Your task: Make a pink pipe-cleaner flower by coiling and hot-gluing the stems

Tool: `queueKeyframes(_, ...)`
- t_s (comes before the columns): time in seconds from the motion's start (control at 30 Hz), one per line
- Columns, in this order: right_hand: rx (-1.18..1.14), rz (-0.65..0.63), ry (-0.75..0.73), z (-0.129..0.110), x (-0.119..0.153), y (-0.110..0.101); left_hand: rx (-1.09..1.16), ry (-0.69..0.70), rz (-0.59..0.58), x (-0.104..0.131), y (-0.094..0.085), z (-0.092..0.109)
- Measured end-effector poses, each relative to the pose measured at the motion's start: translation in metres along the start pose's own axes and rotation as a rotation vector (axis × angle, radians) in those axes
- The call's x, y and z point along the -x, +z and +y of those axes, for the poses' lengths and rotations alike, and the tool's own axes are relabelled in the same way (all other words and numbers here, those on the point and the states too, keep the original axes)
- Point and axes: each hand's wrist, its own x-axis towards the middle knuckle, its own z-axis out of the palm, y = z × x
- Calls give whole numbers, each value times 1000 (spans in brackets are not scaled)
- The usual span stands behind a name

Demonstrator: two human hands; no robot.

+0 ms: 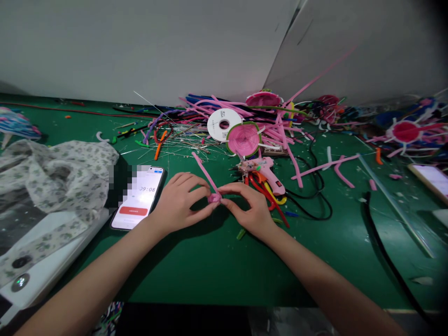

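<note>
Between my two hands, just above the green table, is a small coil of pink pipe cleaner (214,198) with its straight tail pointing up and to the left. My left hand (187,198) pinches the coil from the left with thumb and forefinger. From the right, my right hand (248,205) pinches the same pipe cleaner where the tail meets the coil. Beyond my right hand lies a pink glue gun (269,175) beside red-handled and yellow-handled tools (261,186). A phone (138,198) showing a timer lies left of my left hand.
A white spool (224,125) and a pink woven disc (244,140) lie before a heap of pipe cleaners (213,107). Patterned fabric (70,177) covers the left side. A black cable (324,212) loops at right, near a clear strip (395,205) and another phone (432,182).
</note>
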Motion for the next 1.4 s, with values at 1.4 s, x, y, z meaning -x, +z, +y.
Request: queueKeyframes(1.4,221,28,-226,-2,4,1,87,49,-33,1,-2,-2)
